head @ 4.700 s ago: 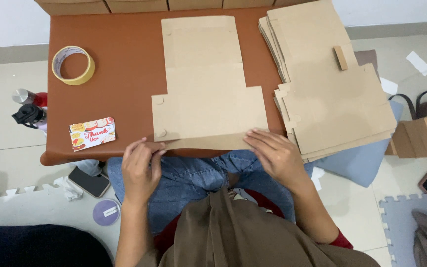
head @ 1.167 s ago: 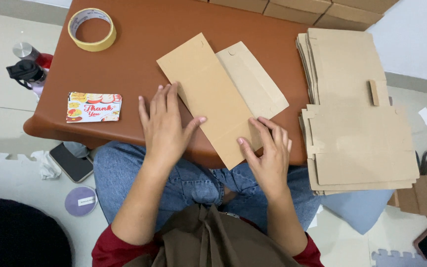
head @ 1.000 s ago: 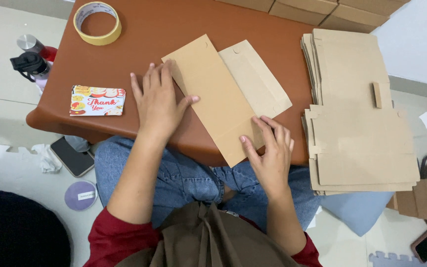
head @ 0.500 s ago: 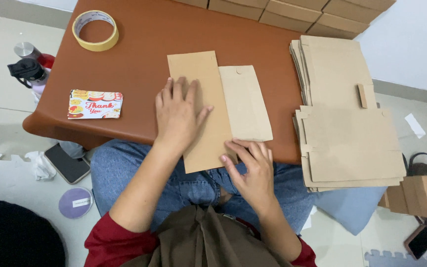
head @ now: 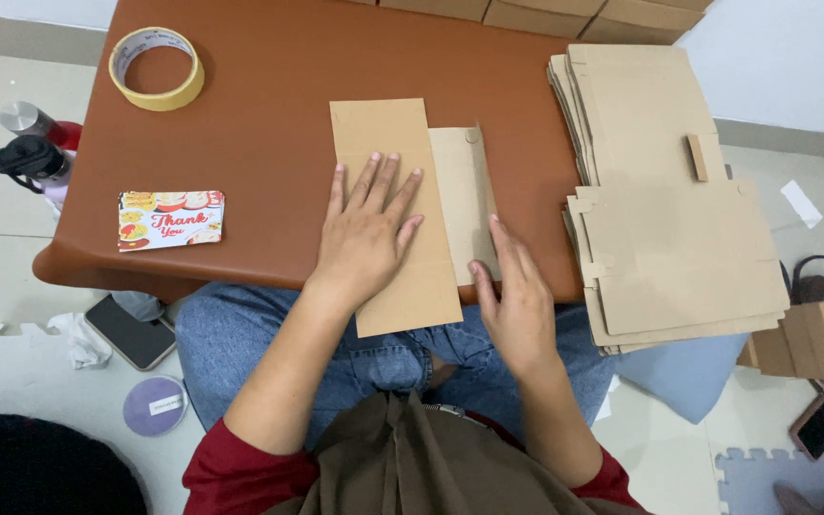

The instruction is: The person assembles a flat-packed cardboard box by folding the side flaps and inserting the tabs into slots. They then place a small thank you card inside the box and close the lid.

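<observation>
head | brown table (head: 269,143) | pale floor (head: 11,219) | white wall (head: 793,57)

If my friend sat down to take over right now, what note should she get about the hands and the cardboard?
Left hand: flat, fingers spread, pressing the folded cardboard piece on the brown table.
Right hand: edge-on, resting against the narrower flap at the near table edge. Nothing is held in a grip.
Done: the piece is folded into a long strip.
Left: the flap sticks out to the right, not folded over. A stack of flat cardboard blanks lies on the right, a tape roll far left.
</observation>
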